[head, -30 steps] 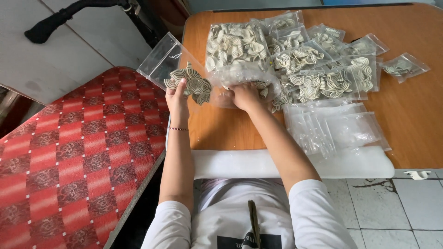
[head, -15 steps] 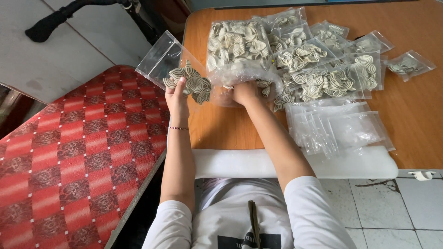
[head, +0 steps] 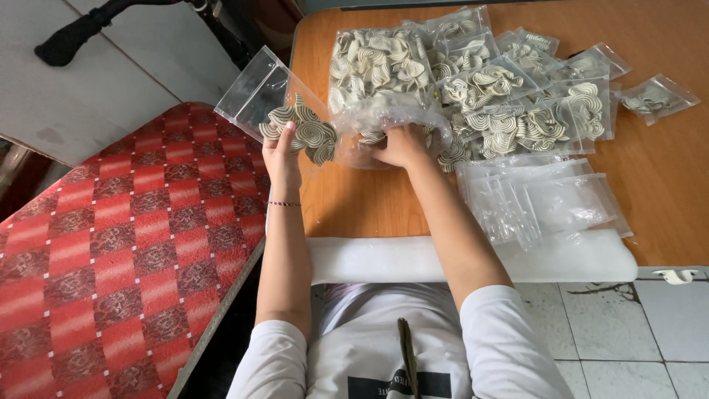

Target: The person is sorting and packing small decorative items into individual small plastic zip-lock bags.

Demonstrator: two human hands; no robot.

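Note:
My left hand [head: 282,154] holds up a small clear plastic bag [head: 255,92] with several cream-and-dark spiral pieces [head: 303,131] at its mouth, over the table's left edge. My right hand [head: 401,145] reaches into a larger clear bag of loose spiral pieces [head: 377,74] on the wooden table [head: 679,159]; its fingers are buried in the pieces, so I cannot see what they grasp.
Several filled small bags [head: 532,111] lie across the table's middle and right. A stack of empty clear bags [head: 539,203] sits near the front edge beside a white foam strip [head: 391,258]. A red patterned cushion [head: 111,244] is at the left.
My right hand has pushed a little further into the large bag of pieces. My left hand keeps the small bag in about the same place.

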